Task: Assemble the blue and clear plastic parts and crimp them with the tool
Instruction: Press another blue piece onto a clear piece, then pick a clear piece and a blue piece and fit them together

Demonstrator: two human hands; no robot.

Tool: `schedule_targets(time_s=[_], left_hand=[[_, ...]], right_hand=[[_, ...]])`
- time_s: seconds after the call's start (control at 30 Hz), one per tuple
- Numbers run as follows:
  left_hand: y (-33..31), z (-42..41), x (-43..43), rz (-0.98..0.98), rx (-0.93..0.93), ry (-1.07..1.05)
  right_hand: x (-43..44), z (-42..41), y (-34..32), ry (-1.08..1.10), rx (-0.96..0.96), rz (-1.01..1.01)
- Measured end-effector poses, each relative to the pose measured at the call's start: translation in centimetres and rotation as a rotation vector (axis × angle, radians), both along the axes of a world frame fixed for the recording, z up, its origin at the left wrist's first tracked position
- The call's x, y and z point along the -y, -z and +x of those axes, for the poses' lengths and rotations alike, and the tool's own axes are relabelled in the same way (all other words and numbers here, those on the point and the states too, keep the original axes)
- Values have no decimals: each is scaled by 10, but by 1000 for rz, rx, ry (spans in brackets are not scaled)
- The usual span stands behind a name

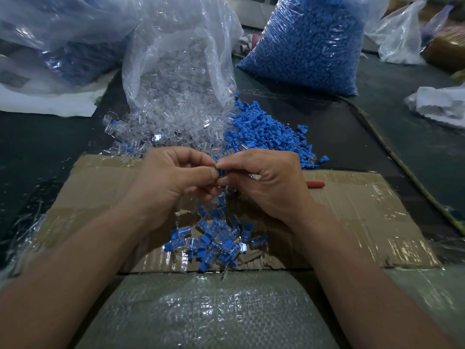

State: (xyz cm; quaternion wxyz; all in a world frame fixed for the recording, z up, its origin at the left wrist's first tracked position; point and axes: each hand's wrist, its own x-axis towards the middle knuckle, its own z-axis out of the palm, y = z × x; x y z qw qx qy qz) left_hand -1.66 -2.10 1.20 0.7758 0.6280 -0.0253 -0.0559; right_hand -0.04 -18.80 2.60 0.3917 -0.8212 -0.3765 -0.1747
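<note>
My left hand (173, 177) and my right hand (266, 182) meet above a flattened cardboard sheet (352, 217), fingers curled, pinching one small blue part (221, 171) between them. Whether a clear part sits on it is hidden by my fingers. Below my hands lies a heap of joined blue-and-clear pieces (216, 240). Loose clear parts (161, 129) spill from an open clear bag (181, 61) ahead, and loose blue parts (264, 132) lie piled to their right. A red handle (315, 184), perhaps the tool, pokes out behind my right hand.
A full bag of blue parts (309, 44) stands at the back right. More plastic bags (63, 34) lie at the back left and far right. A woven sack (201, 311) covers my lap. A dark mat (390, 117) covers the floor.
</note>
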Motion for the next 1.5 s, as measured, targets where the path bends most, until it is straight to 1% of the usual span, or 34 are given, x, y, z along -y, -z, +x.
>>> schedule_targets(time_s=[0.1,0.27,0.33,0.4,0.47,0.53,0.6,0.7,0.73,0.8,0.83,1.07,1.33,1.5], left_hand=[[0,0,-1,7,1,7],[-1,0,-1,65,7,-9],[-2,0,-1,63,2,-19],[-2,-1,-2,47,-10,-50],[-3,-1,-3,22,-27,-74],[-3,-1,-3,41,-19,-85],[-3,0,-4,65,-8,-108],[-1,3,-6,71,-2,-132],[0,3,-6,70,1,-137],[1,3,-6,72,8,-141],[2,4,-6,76,12,-137],[3,4,-8,77,-2,-126],[1,3,-6,48,-27,-141],[-1,1,-5,46,-18,-148]], right_hand=[[0,-1,-1,0,5,-3],[-1,-1,-3,3,-8,-63],[1,0,-6,44,-96,-80],[10,1,-11,135,-266,-44],[27,7,-15,233,-378,-41],[47,14,-19,330,-439,-207],[63,18,-21,365,-547,-378],[65,14,-23,292,-772,-511],[63,13,-22,263,-784,-595],[58,13,-19,230,-706,-761],[55,13,-18,230,-663,-798],[49,11,-21,274,-600,-690],[42,15,-17,357,-484,-772],[46,16,-13,357,-479,-718]])
